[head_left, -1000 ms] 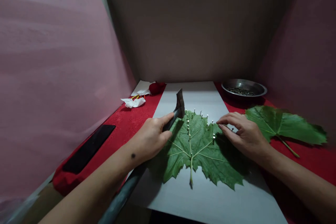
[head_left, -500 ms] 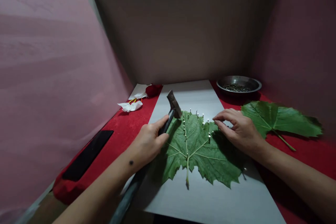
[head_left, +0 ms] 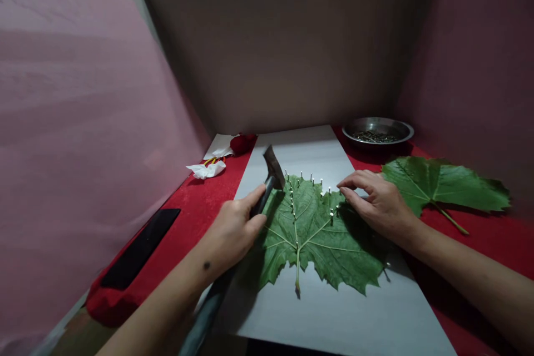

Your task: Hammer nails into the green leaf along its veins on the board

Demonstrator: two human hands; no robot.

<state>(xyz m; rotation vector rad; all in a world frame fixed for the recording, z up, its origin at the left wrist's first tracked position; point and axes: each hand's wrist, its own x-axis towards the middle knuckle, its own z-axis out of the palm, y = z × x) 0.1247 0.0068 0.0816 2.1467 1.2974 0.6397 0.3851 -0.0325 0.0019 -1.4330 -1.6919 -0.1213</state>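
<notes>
My left hand [head_left: 240,225] is wrapped round the dark handle of a hammer [head_left: 274,167], whose metal head hangs over the upper left edge of a green leaf [head_left: 311,258]. The leaf lies flat on a white board [head_left: 287,317], stem toward me. Several nails [head_left: 292,206] stand upright along its middle vein and its top edge. At the upper right edge of the leaf, my right hand [head_left: 381,203] pinches a nail between thumb and forefinger; the fingers mostly hide it. A loose nail [head_left: 387,273] lies on the board by the leaf's lower right.
A metal bowl [head_left: 377,142] of nails stands at the back right. A second leaf [head_left: 448,183] rests on the red cloth [head_left: 200,194] at right. To the left are a black phone-like slab [head_left: 142,247], crumpled white tissue [head_left: 206,169] and a red ball-like thing [head_left: 241,144].
Both hands keep nearly the same places; the hammer head has shifted very slightly left. The whole view has moved a little. The nails in the leaf look unchanged.
</notes>
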